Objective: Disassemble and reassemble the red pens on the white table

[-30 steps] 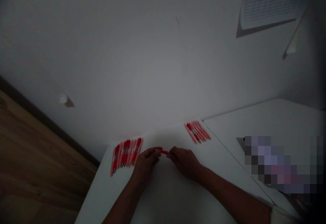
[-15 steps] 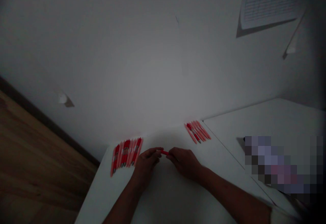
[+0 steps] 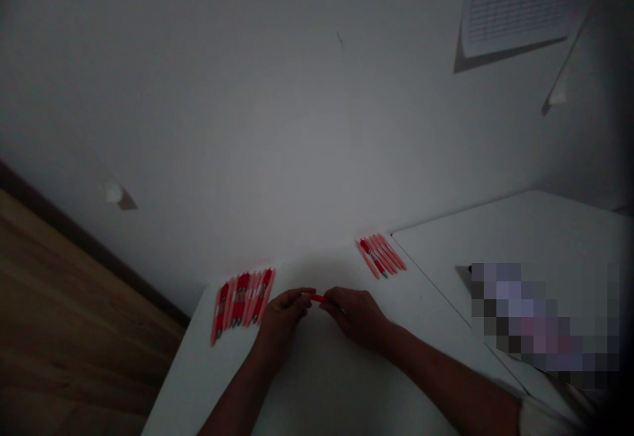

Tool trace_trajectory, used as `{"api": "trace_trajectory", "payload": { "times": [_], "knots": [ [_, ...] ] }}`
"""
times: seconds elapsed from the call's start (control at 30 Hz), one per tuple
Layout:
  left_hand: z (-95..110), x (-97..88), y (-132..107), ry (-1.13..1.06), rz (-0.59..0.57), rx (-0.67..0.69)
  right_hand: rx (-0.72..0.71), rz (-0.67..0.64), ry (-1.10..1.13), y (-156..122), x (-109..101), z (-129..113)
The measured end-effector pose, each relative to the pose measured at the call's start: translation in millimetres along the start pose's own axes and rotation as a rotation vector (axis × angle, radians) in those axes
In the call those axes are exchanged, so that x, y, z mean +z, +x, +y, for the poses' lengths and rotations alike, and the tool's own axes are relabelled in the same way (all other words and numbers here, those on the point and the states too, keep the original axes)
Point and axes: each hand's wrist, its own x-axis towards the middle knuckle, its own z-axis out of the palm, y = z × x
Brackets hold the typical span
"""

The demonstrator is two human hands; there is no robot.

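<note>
My left hand and my right hand meet over the white table, fingers pinched. Between them they grip a short red pen, each hand closed on one end. A row of several red pens lies just left of my left hand. A smaller row of red and pink pens lies beyond my right hand near the table's far edge.
A second white table adjoins on the right, with a blurred-out patch on it. A white wall rises behind, with a vent at the upper right. Wooden floor shows on the left. The light is dim.
Both hands stay pinched on the red pen with barely any motion. The view has shifted slightly to the right.
</note>
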Motion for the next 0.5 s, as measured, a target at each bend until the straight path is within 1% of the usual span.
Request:
{"api": "trace_trajectory", "payload": {
  "times": [0.13,0.23,0.4,0.5],
  "knots": [
    [-0.3,-2.1,-0.3,0.046,-0.053,0.037,-0.004,-0.034,-0.019,-1.3,-1.6,0.1],
    [-0.1,-3.0,-0.3,0.095,-0.065,0.036,-0.007,-0.044,-0.025,-1.1,-1.3,0.2],
    [-0.6,-2.3,0.4,0.109,-0.045,0.054,-0.050,0.030,-0.025,0.1,-1.2,0.7],
    [0.7,-1.6,-0.1,0.136,-0.045,0.063,-0.067,0.049,-0.011,-0.4,-2.7,0.9]
  ]
}}
